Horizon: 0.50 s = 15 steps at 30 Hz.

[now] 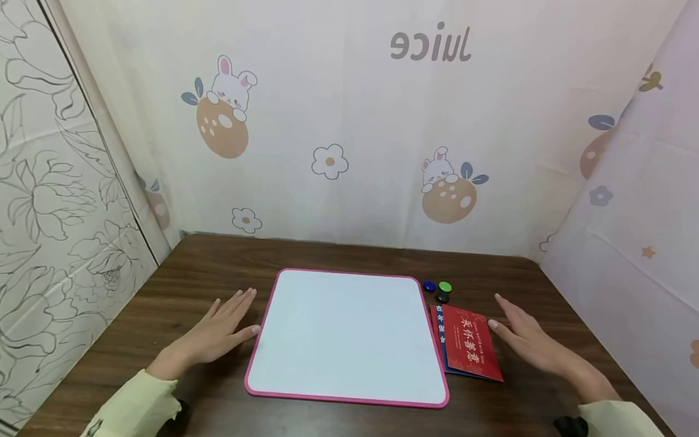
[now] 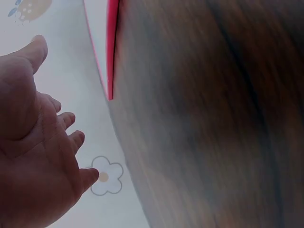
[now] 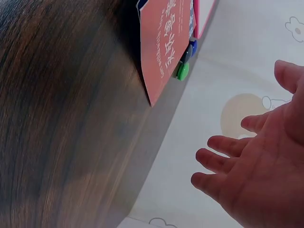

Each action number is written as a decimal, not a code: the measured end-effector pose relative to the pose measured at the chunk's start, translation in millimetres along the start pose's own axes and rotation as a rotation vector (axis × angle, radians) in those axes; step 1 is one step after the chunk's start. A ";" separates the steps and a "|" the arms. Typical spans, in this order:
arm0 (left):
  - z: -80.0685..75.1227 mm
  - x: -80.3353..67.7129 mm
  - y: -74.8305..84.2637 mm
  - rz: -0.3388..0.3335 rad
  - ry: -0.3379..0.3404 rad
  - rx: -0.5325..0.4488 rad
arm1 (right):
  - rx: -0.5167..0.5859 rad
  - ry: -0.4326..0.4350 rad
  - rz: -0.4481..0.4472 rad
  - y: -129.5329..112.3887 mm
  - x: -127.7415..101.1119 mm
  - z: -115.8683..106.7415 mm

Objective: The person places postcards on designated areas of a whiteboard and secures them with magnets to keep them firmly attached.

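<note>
A white board with a pink rim (image 1: 349, 337) lies flat on the brown wooden table (image 1: 218, 261), and everything else is placed around it. The left hand (image 1: 221, 331) rests palm down on the table just beside the board's left edge, fingers straight and slightly spread, holding nothing; its thumb tip comes close to the rim, though the head view does not settle whether it touches. In the left wrist view the same hand (image 2: 33, 156) shows relaxed fingers, with the board's pink edge (image 2: 111, 47) a little beyond them.

Just off the board's right edge lies a red card with white characters (image 1: 471, 341), stacked on a blue card (image 1: 440, 328) that peeks out along its left side. The right hand (image 1: 532, 343) lies to the right of the red card, near it but apart, fingers extended and empty; the right wrist view (image 3: 256, 171) shows them loosely spread.

By the board's far right corner sit three small round magnets touching in a cluster: blue (image 1: 429, 285), green (image 1: 445, 286) and black (image 1: 442, 297).
</note>
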<state>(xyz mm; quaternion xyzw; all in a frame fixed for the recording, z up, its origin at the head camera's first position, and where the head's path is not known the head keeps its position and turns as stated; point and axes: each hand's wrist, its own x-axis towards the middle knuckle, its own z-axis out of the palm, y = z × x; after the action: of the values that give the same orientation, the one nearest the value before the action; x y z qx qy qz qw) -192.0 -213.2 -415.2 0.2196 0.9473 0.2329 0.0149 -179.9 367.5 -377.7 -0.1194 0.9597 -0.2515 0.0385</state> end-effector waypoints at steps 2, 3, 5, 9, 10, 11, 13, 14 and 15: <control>1.7 0.6 1.1 0.001 -0.004 0.005 | -0.001 -0.005 0.000 -1.5 0.4 1.3; 2.6 0.9 1.5 0.001 -0.006 0.010 | -0.004 -0.008 0.004 -1.8 1.0 1.9; 4.3 1.9 1.8 0.001 -0.011 0.014 | -0.009 -0.014 0.013 -2.7 2.2 2.9; 7.5 3.6 2.4 0.003 -0.021 0.005 | -0.013 -0.024 0.024 -4.3 3.5 5.4; 8.2 4.0 2.6 0.002 -0.026 0.004 | -0.012 -0.028 0.026 -4.7 3.5 5.9; 8.5 4.1 3.1 0.003 -0.028 -0.002 | -0.011 -0.031 0.026 -4.9 3.6 6.3; 9.5 4.8 3.8 0.000 -0.038 -0.004 | -0.008 -0.039 0.029 -5.5 3.5 7.2; 10.0 5.3 3.7 0.001 -0.044 -0.004 | -0.008 -0.043 0.032 -5.4 3.7 7.4; 10.3 5.7 4.0 0.000 -0.048 -0.004 | -0.009 -0.048 0.036 -5.2 4.0 7.7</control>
<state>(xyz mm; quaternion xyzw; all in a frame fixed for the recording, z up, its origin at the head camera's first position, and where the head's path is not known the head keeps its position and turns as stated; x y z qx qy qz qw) -194.2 -203.1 -422.2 0.2251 0.9461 0.2296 0.0382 -181.7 358.5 -381.8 -0.1081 0.9617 -0.2433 0.0656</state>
